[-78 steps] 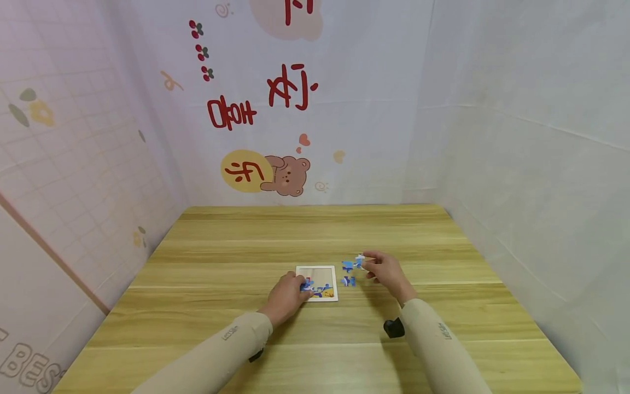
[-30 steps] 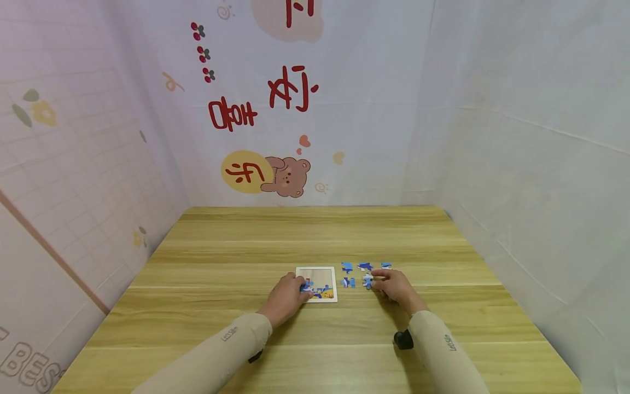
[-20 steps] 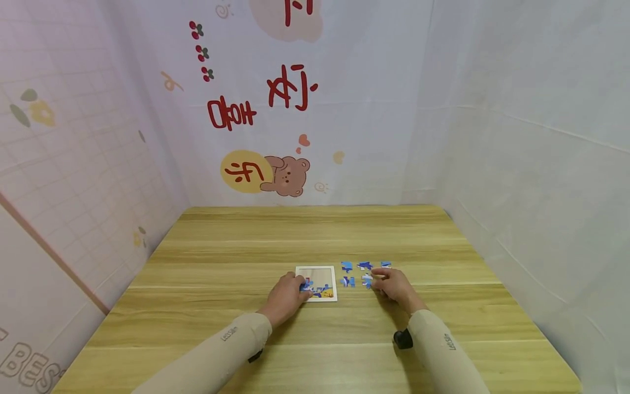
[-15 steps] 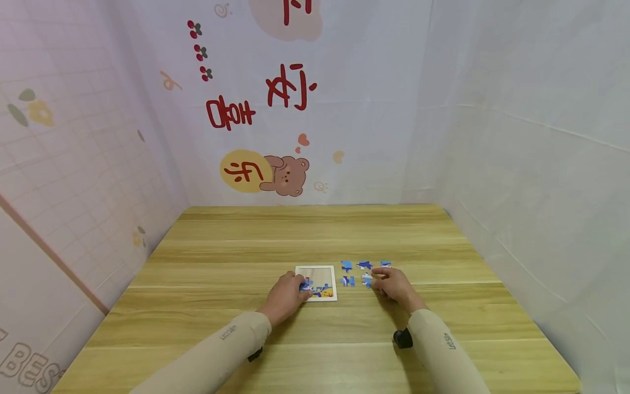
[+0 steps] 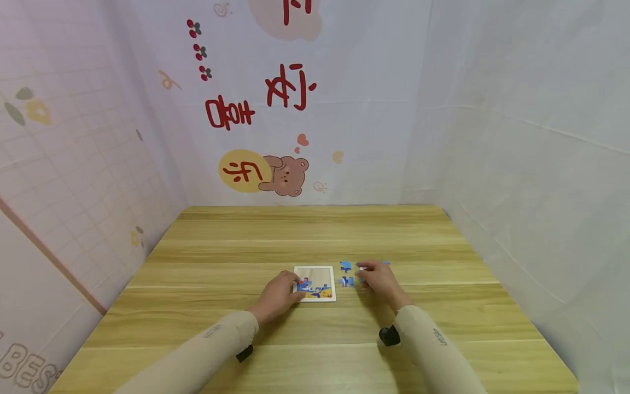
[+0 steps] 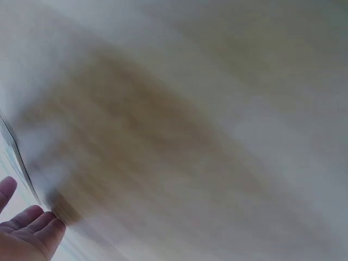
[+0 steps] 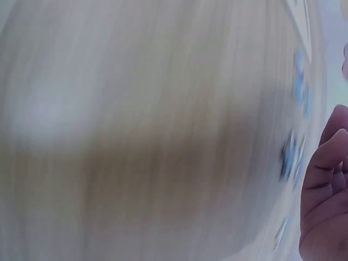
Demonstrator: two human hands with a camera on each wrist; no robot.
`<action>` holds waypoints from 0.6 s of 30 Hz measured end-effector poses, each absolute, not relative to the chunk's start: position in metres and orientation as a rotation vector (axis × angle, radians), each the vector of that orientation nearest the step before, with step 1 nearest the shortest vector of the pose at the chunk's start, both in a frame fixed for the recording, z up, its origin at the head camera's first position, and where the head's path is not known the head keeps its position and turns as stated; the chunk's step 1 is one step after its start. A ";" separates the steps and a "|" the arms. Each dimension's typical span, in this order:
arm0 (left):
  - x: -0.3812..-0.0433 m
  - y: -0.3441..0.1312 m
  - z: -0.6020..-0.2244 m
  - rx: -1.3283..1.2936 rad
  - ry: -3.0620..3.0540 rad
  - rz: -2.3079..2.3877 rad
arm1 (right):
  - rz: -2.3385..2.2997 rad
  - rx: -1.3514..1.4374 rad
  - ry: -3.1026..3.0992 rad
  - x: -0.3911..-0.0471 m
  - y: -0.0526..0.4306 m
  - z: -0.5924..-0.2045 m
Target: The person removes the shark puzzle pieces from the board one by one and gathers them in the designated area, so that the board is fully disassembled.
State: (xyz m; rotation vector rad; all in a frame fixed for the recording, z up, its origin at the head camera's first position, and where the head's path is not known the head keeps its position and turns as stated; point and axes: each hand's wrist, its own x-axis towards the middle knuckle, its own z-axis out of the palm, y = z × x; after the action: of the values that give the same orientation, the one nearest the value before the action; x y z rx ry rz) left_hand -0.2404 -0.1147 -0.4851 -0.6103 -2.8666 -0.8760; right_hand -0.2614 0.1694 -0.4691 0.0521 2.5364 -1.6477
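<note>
Left hand (image 5: 276, 295) loose at puzzle frame (image 5: 333, 284); right hand (image 5: 381, 277), thumb and fingers parted, over puzzle pieces (image 5: 346, 282)

Rimmed in white on the puzzle frame (image 5: 333, 284), patterned blue and white on the loose pieces (image 5: 346, 266). Streaked yellow-brown across the table (image 5: 315, 235).

- Cannot see the left edge of the white frame (image 5: 315, 267) whole behind the left hand (image 5: 277, 295).
- Cannot see the puzzle pieces (image 5: 386, 263) fully past the right hand (image 5: 381, 279), nor tell touching from hovering there.
- Find only smeared pieces and tabletop (image 7: 136, 81) in the right wrist view, with that hand cut off.
- Lose part of the left hand off the left wrist view's lower-left corner.
- Cannot read the blurred lettering on the left sleeve (image 5: 197, 350).
</note>
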 end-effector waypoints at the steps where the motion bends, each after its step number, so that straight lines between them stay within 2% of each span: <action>1: -0.240 -0.118 -0.485 -0.611 -2.861 -0.897 | -1.666 0.044 2.520 -0.262 0.163 -0.468; 11: -0.234 -0.133 -0.491 -0.631 -2.839 -0.958 | -1.656 -0.068 2.445 -0.265 0.098 -0.469; 18: -0.232 -0.130 -0.493 -0.610 -2.838 -0.922 | -1.603 -0.165 2.408 -0.262 0.073 -0.475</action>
State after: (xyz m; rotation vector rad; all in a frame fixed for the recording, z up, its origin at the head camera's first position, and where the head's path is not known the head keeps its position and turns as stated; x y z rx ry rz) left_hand -0.2322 -0.1300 -0.4926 -0.6100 -2.8380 -0.9224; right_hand -0.2618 0.0729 -0.4752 -0.1645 2.4085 -1.6029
